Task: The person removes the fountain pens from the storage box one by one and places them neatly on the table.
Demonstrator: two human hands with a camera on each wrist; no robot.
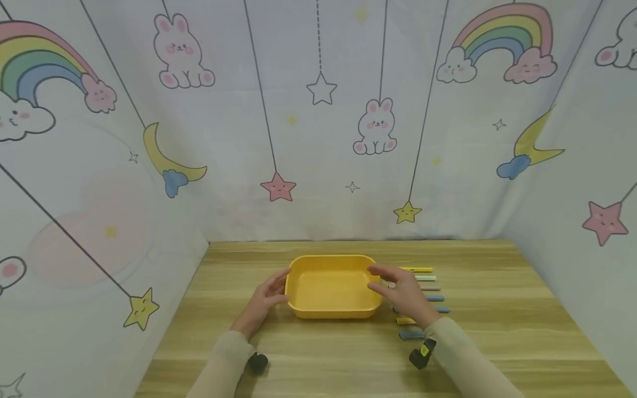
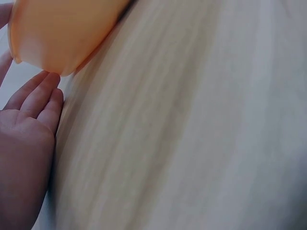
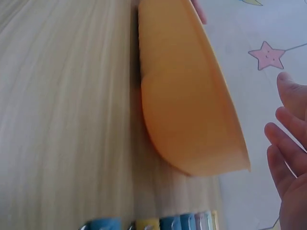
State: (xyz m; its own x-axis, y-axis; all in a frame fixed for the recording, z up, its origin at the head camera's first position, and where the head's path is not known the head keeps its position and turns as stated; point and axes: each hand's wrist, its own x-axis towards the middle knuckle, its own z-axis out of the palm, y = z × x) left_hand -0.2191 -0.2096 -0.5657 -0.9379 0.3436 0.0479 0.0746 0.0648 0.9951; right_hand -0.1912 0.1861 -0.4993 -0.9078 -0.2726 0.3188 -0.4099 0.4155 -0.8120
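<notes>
Yellow tray (image 1: pixel 330 316) bare inside | left hand (image 1: pixel 264 301) touching, fingers relaxed | right hand (image 1: pixel 403 290) spread

Both hands, left hand (image 1: pixel 264 303) and right hand (image 1: pixel 402 291), reach forward with fingers relaxed

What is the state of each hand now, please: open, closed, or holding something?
Left hand: open, straight fingers touching the left side of the yellow rectangular plastic tray.
Right hand: open, by the tray's right rim, holding nothing.
</notes>
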